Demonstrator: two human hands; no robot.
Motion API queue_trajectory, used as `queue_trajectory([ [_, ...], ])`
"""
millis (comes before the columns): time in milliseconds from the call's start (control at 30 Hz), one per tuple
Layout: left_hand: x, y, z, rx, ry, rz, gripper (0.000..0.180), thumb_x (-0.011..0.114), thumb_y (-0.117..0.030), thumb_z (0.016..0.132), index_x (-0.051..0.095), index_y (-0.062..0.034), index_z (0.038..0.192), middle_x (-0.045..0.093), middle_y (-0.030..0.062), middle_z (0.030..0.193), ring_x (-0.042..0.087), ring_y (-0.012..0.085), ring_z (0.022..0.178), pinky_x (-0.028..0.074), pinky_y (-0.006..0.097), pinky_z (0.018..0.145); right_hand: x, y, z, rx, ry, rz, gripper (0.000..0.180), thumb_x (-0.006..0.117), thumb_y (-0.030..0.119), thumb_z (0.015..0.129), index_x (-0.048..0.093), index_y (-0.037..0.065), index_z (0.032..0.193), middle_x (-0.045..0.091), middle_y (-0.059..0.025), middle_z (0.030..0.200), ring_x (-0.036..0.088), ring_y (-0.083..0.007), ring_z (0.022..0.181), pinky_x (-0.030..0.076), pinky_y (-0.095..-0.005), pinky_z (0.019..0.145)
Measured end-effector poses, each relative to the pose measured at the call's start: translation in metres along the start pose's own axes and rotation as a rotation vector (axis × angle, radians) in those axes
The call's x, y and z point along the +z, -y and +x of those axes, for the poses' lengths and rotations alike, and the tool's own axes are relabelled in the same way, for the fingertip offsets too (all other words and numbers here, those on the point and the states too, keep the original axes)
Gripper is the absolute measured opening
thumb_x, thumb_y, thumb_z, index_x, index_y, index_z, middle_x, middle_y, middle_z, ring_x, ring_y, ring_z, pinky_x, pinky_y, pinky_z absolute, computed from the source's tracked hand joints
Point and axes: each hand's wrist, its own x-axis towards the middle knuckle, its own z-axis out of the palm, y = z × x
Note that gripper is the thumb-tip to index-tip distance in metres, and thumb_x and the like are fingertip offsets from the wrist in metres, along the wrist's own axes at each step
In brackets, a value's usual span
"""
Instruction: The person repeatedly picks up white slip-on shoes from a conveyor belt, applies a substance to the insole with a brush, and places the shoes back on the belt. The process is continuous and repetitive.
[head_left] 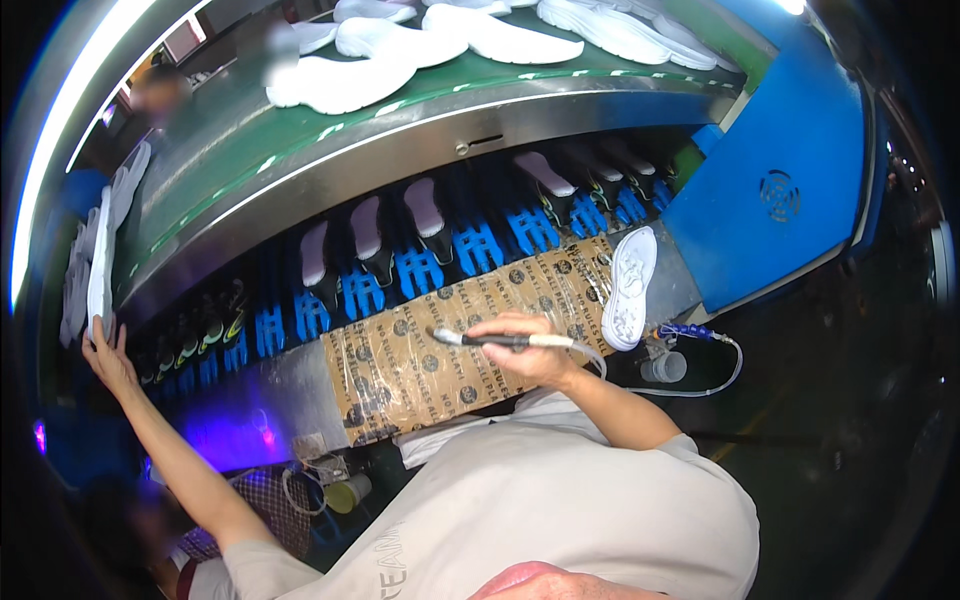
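Note:
My left hand (112, 362) is stretched far out to the left, its fingers on the lower end of a white shoe sole (101, 260) that stands on edge beside other soles. In my right hand (535, 352) is a dark-handled brush (500, 340) with pale bristles pointing left. A clear tube (588, 352) runs from the brush's rear end. Below the brush lies a bench strip covered with printed brown paper (450, 350) under clear film. One white sole (630, 290), its moulded inner side facing up, rests at the strip's right end.
A green conveyor (480, 82) carries several white soles (345, 82) across the back. Beneath it, shoe uppers with purplish bottoms (367, 228) sit among blue racks (418, 272). A blue machine housing (780, 190) rises at right, near a small cup (663, 368). Another person (150, 530) is at lower left.

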Motion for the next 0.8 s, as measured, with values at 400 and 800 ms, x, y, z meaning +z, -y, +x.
queue_trajectory([
  [400, 0.190, -0.011, -0.388, -0.955, 0.310, -1.014, 0.069, 0.032, -0.040, 0.096, 0.048, 0.0109, 0.140, 0.063, 0.0275, 0.129, 0.067, 0.0391, 0.112, 0.062, 0.049, 0.091, 0.020, 0.003, 0.003, 0.204, -0.196, 0.499, 0.026, 0.073, 0.013, 0.096, 0.073, 0.000, 0.118, 0.071, -0.0001, 0.094, 0.058, -0.0054, 0.081, 0.048, -0.0219, 0.075],
  [800, 0.217, -0.008, -0.482, -1.165, 0.550, -0.968, 0.074, 0.015, -0.063, 0.108, 0.052, -0.0100, 0.143, 0.062, 0.0149, 0.134, 0.063, 0.0275, 0.123, 0.054, 0.045, 0.107, 0.101, 0.012, 0.035, -0.352, -0.003, -0.409, 0.023, 0.078, 0.008, 0.082, 0.078, 0.002, 0.105, 0.075, -0.0103, 0.091, 0.064, -0.0235, 0.080, 0.047, -0.0380, 0.087],
])
